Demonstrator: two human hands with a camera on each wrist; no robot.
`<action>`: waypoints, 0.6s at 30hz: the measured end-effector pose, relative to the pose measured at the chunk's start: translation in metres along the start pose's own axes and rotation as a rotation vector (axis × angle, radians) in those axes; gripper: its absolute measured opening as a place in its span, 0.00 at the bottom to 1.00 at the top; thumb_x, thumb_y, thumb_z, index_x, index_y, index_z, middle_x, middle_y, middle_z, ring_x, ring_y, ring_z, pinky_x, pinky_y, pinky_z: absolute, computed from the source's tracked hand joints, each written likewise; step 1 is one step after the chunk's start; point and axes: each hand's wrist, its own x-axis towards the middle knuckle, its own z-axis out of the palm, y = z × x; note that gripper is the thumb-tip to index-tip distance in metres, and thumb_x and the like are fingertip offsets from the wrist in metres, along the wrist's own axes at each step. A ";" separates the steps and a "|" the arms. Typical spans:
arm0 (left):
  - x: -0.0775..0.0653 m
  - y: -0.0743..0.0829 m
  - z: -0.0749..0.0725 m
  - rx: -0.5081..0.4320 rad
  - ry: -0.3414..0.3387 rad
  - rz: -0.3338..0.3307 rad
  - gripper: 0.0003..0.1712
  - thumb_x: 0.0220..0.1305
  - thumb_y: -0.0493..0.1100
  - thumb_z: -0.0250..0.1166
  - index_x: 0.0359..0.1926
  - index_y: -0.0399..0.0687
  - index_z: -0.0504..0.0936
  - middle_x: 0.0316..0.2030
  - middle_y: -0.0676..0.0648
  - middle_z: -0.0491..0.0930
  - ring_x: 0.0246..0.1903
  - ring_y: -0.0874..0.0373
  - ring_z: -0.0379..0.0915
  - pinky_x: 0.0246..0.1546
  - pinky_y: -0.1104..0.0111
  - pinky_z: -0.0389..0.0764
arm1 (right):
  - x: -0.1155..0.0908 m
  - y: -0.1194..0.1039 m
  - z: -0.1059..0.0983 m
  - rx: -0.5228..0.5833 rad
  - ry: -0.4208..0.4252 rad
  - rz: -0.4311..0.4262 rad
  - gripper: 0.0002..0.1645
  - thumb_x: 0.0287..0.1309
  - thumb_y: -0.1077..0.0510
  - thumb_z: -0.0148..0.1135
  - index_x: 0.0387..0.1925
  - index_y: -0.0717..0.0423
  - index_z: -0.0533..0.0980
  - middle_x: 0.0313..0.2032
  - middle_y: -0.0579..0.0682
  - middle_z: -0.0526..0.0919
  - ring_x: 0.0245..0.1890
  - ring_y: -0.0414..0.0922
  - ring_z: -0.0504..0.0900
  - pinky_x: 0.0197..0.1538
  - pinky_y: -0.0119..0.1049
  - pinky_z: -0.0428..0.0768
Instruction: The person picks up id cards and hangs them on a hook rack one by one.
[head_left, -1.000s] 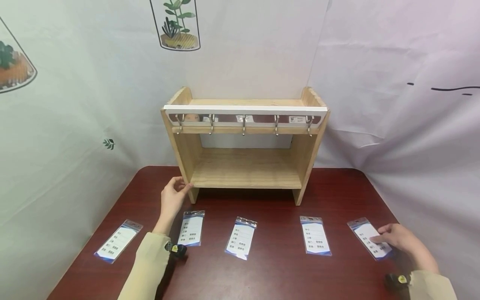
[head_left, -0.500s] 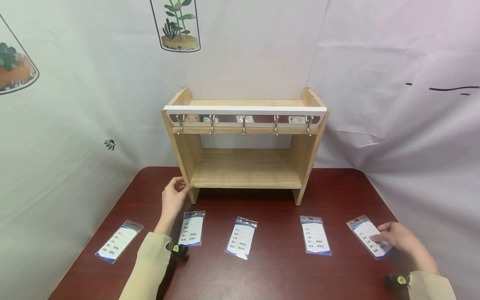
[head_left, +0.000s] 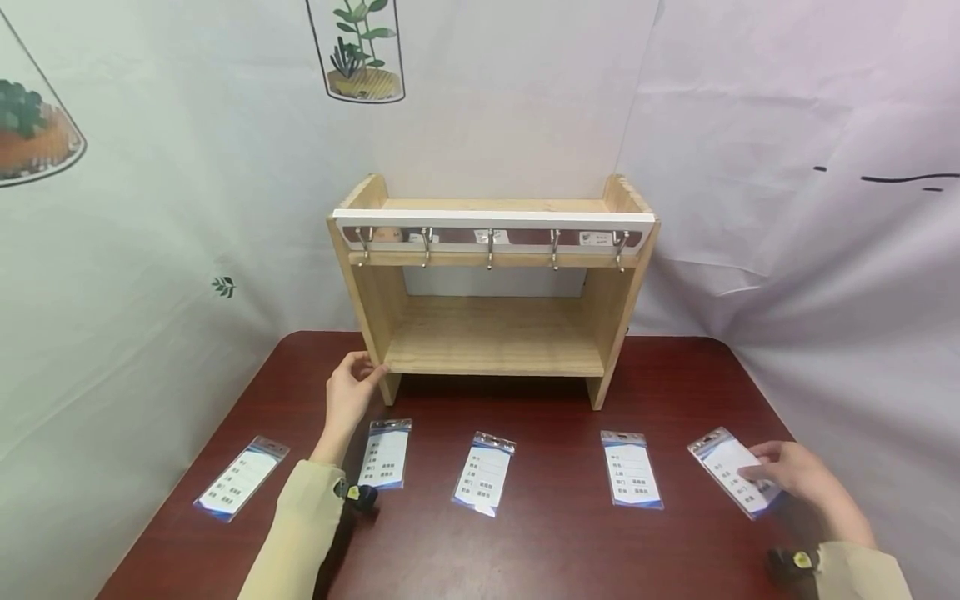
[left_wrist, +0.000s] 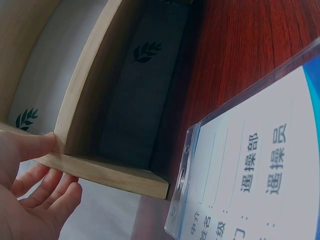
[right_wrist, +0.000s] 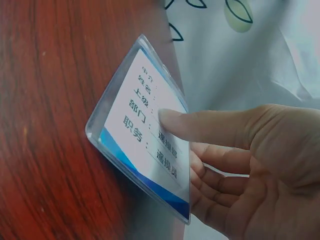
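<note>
My left hand (head_left: 349,398) grips the lower left side panel of a wooden shelf rack (head_left: 495,333). Its thumb (left_wrist: 35,145) lies on the shelf edge and the other fingers curl behind the panel in the left wrist view. At the far right, my right hand (head_left: 802,475) pinches a name badge (right_wrist: 150,115) in a clear plastic holder, thumb across its printed face and fingers behind. That badge is tilted, its near edge lifted off the table. Closest to my left hand lies another name badge (head_left: 386,454), flat on the table.
More badges lie in a row on the dark red table (head_left: 555,558): a left badge (head_left: 242,479), a middle badge (head_left: 483,473) and a right badge (head_left: 632,469). A white rail (head_left: 491,218) with several metal hooks (head_left: 491,248) runs across the rack's upper front. White fabric (head_left: 840,267) surrounds the table.
The badge in my right hand has tipped up slightly and shifted a little up and left with the hand. My left hand keeps its grip on the rack.
</note>
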 end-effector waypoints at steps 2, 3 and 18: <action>0.000 0.000 0.000 0.004 0.003 -0.004 0.20 0.62 0.43 0.73 0.51 0.38 0.80 0.41 0.38 0.85 0.44 0.46 0.83 0.40 0.65 0.79 | 0.000 -0.001 0.000 0.008 0.005 -0.021 0.29 0.57 0.59 0.70 0.47 0.83 0.73 0.31 0.54 0.83 0.29 0.44 0.78 0.35 0.38 0.75; 0.000 0.000 0.000 0.006 0.004 -0.004 0.20 0.62 0.43 0.73 0.51 0.38 0.80 0.41 0.38 0.85 0.43 0.46 0.83 0.41 0.65 0.79 | -0.001 -0.002 0.000 0.014 0.009 -0.033 0.28 0.58 0.60 0.69 0.47 0.83 0.73 0.31 0.54 0.83 0.30 0.44 0.77 0.35 0.37 0.74; 0.001 -0.002 0.000 -0.005 -0.005 -0.013 0.20 0.62 0.43 0.73 0.51 0.37 0.80 0.41 0.36 0.84 0.45 0.45 0.83 0.42 0.61 0.79 | -0.004 -0.007 0.003 0.283 -0.010 -0.087 0.24 0.65 0.66 0.58 0.52 0.87 0.68 0.30 0.57 0.84 0.26 0.38 0.80 0.32 0.34 0.80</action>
